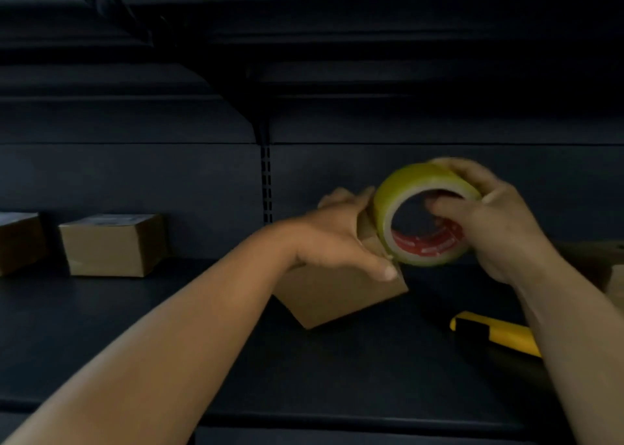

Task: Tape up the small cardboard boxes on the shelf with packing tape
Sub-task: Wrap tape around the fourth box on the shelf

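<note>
A small brown cardboard box (337,296) sits turned at an angle on the dark shelf (169,326) in the middle of the head view. My left hand (341,238) lies over its top, thumb pressed near the right edge. My right hand (496,221) holds a yellowish roll of packing tape (401,191) with a red-printed core, fingers through its hole, right against the box's upper right edge. Whether a strip runs from the roll to the box is hidden by my hands.
Two more small cardboard boxes stand at the back left: one (111,245) whole, another (18,242) cut by the frame edge. A yellow and black utility knife (493,333) lies on the shelf under my right forearm. More cardboard (607,269) shows at the far right.
</note>
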`<state>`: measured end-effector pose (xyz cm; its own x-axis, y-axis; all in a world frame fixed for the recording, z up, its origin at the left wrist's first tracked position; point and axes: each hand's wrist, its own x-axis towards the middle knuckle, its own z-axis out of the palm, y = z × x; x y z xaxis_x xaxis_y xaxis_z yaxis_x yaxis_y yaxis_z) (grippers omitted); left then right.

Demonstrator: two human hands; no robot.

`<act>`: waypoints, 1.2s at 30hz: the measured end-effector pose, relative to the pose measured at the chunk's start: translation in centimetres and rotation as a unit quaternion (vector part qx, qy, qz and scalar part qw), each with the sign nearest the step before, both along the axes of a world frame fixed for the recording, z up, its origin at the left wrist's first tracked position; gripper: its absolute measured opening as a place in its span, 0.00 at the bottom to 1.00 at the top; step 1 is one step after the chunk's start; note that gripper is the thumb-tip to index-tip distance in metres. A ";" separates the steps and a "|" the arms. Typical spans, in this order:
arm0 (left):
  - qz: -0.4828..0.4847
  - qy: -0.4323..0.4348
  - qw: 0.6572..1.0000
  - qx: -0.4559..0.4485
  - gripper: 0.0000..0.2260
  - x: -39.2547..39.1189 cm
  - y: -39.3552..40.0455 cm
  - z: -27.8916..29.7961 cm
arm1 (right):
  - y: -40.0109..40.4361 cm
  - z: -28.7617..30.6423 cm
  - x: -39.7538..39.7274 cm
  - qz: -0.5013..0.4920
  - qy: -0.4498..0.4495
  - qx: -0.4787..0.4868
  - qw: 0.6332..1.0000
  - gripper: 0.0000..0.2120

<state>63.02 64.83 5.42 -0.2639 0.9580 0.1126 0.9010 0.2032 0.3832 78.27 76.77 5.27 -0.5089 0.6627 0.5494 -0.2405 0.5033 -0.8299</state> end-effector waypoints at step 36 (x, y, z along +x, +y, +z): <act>0.040 -0.298 0.933 0.199 0.51 -4.1 -5.6 -4.5 | 0.3 -3.4 -3.2 -0.016 -0.124 0.001 0.992 0.16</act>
